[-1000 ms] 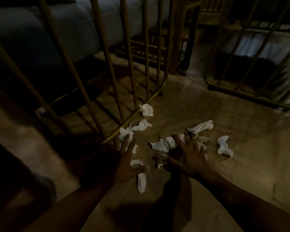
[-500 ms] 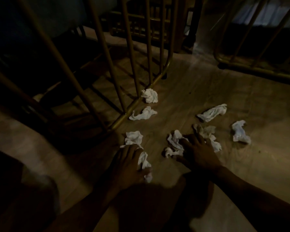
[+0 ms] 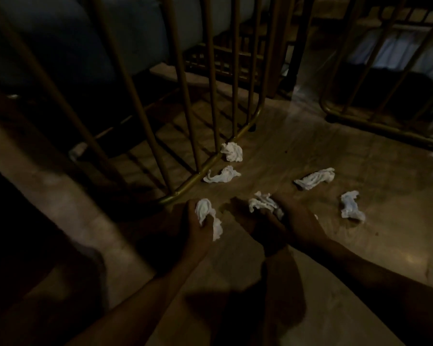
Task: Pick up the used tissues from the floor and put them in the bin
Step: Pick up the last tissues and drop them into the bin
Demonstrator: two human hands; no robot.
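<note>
Two of the tissues are now leaving the floor: the tissue in the left hand (image 3: 206, 216), which half a second ago was lying flat under an open palm, is being bunched up inside curled fingers, one loose tail hanging below the fist. The crumpled wad at the right hand (image 3: 265, 204) is likewise being gathered where before the fingers were only resting on it. Judging from this, the collecting step is well under way, but no bin is showing anywhere, so the dropping step is not yet begun.

The left hand (image 3: 198, 229) is closing thumb-up around its tissue, fingers pressed together. The right hand (image 3: 294, 221) is lying palm-down, fingers curling over the wad; how tightly is hard to tell in the dim light. Both forearms are reaching in from the lower edge.

Four tissues are still lying on the floor (image 3: 360, 258): a balled one (image 3: 232, 151) and a twisted one (image 3: 221, 175) touching or just beside the gold metal frame (image 3: 210, 163), a long one (image 3: 314, 180) further right, and one nearest the right edge (image 3: 351, 205).
</note>
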